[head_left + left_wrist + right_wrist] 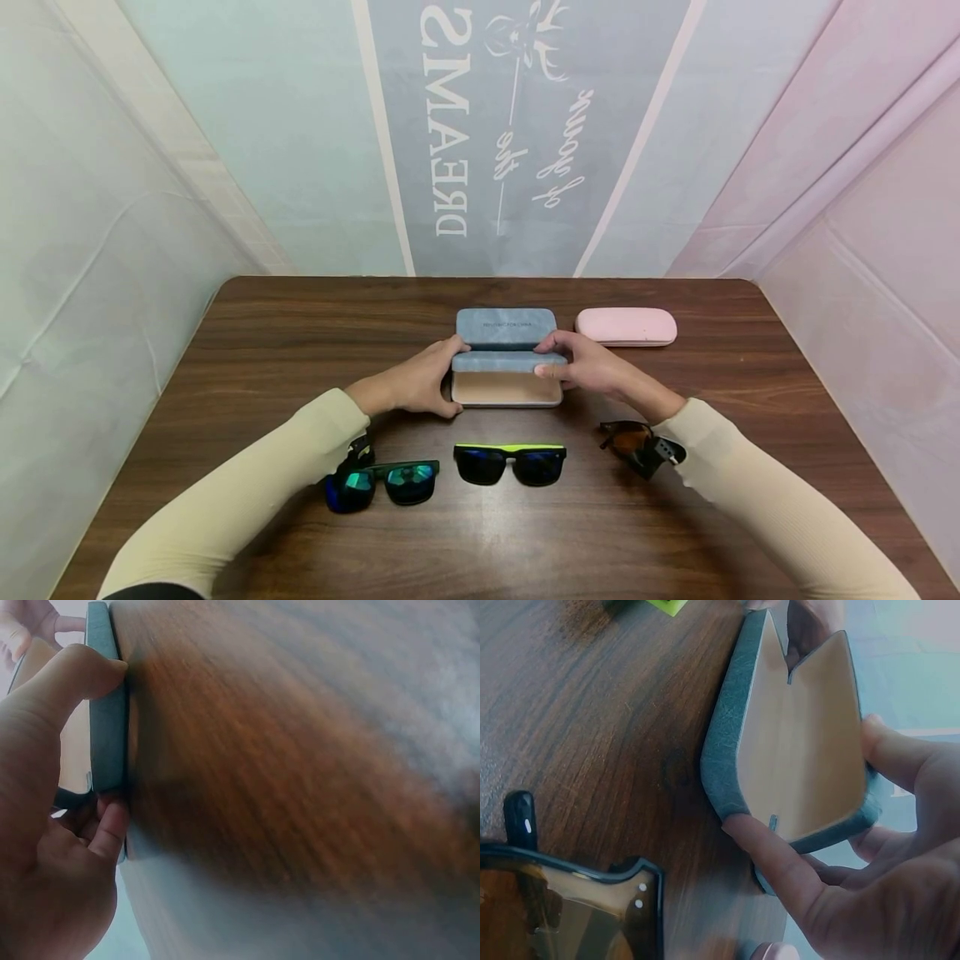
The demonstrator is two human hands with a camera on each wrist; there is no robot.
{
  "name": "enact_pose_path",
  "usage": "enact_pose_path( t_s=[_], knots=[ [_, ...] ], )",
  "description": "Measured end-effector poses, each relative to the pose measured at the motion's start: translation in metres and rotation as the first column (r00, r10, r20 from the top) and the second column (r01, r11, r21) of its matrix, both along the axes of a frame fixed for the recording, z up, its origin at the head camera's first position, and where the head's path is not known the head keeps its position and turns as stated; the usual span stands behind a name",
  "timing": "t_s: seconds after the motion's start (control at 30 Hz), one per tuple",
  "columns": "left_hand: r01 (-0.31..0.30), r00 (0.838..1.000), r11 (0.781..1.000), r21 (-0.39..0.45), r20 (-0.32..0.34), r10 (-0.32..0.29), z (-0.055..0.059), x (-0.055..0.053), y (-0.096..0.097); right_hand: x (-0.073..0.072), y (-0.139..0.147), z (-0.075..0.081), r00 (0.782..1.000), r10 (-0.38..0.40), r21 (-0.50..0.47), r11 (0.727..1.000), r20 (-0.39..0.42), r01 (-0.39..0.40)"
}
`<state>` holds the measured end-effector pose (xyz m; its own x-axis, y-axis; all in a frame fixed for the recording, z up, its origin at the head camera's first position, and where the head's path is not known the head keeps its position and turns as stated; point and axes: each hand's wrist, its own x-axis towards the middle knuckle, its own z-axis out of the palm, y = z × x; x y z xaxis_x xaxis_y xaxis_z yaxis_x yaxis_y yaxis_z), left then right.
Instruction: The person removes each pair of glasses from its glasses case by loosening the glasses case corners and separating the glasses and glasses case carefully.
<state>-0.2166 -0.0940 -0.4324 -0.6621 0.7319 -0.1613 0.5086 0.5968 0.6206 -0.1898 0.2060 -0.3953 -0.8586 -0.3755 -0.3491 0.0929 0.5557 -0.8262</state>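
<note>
A blue-grey glasses case (506, 389) stands open on the table, its lid raised and its pale lining showing. My left hand (417, 377) grips its left end, thumb at the front corner and fingers behind. At the other end, my right hand (597, 364) holds the case by its lid and right side. The right wrist view shows the beige inside of the case (727, 742) between thumb and fingers. In the left wrist view, the left thumb (94, 669) lies over the front wall of the case (107, 742).
Directly behind stands another blue-grey glasses case (506, 327), closed, with a pink glasses case (626, 326) to its right. In front lie green-mirrored sunglasses (410, 482), black sunglasses with a yellow-green top (510, 464), and brown-lensed sunglasses (626, 439) partly hidden by the right wrist.
</note>
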Motion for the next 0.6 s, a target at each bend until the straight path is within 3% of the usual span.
enact_pose_path(
  t_s=[0.1, 0.27, 0.33, 0.6],
  knots=[
    [0.009, 1.000, 1.000, 0.010, -0.013, -0.009, 0.000, -0.001, 0.000, 0.004, 0.000, -0.002, 0.989, 0.078, 0.092, 0.994, -0.128, -0.066],
    [0.044, 0.997, 0.999, -0.004, -0.065, -0.044, 0.003, 0.002, 0.001, 0.019, -0.005, -0.008, 0.925, 0.198, 0.335, 0.938, -0.325, -0.084],
    [0.048, 0.996, 0.999, -0.017, -0.078, -0.049, 0.005, 0.003, 0.002, 0.023, -0.007, -0.009, 0.916, 0.201, 0.369, 0.927, -0.346, -0.063],
    [0.033, 0.998, 0.999, -0.010, -0.056, -0.033, 0.005, 0.003, 0.002, 0.025, -0.010, -0.008, 0.917, 0.195, 0.370, 0.927, -0.348, -0.056]
  ],
)
